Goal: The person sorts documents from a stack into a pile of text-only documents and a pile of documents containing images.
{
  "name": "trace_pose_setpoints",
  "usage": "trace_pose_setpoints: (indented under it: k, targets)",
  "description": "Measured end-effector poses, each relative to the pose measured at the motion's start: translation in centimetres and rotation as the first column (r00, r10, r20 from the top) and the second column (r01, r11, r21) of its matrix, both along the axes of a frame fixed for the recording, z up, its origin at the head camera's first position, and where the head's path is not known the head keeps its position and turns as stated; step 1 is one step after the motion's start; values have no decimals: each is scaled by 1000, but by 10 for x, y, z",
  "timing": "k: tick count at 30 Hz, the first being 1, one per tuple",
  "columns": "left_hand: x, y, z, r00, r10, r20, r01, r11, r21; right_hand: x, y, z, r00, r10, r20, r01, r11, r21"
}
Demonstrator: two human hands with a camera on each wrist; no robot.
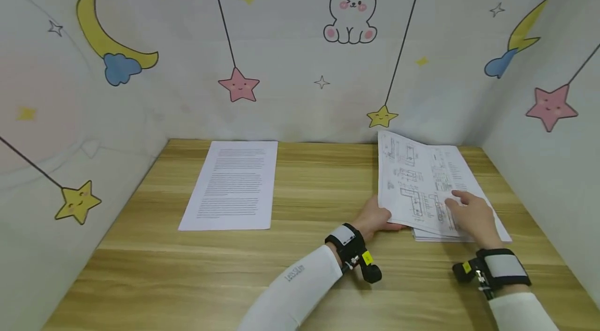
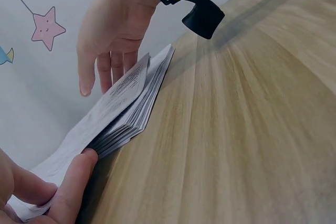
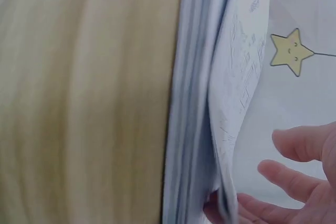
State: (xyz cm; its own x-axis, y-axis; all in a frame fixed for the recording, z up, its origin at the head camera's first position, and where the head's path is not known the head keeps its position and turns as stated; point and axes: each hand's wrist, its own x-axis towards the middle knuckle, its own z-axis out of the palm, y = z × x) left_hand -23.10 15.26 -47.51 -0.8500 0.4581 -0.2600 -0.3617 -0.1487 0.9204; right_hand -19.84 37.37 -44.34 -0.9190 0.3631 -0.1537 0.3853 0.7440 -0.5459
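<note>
My left hand (image 1: pixel 374 218) pinches the page (image 1: pixel 408 180) near its near-left corner, where it overhangs the stack (image 1: pixel 473 177); its long axis runs toward the wall (image 1: pixel 300 60), open surface (image 1: pixel 323 180) leftward. My right hand (image 1: pixel 475 219) is over it, fingers apart, contact unclear.

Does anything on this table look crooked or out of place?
The top diagram sheet juts left past the paper stack, tilted and lifted along that side, so it looks askew. The left hand holds it there, though, so that's probably just handling.
</note>
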Motion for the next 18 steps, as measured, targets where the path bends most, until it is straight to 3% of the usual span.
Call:
trace_pose_setpoints:
  k: [5,9,13,18]
  targets:
    - [-1,-12,3,1000,20,20,-20,1000,14,-4,-3,0,994,-110,-16,105,978,-183]
    - [-4,-30,7,999,11,-34,-11,1000,-2,-7,-9,0,987,-161,-27,144,934,-327]
    - [-7,-52,15,996,-2,-94,3,1000,1,-11,-21,5,986,-166,-23,138,882,-450]
    - [-5,-77,28,992,9,-127,-10,1000,-5,-17,-43,15,987,-150,-61,95,841,-532]
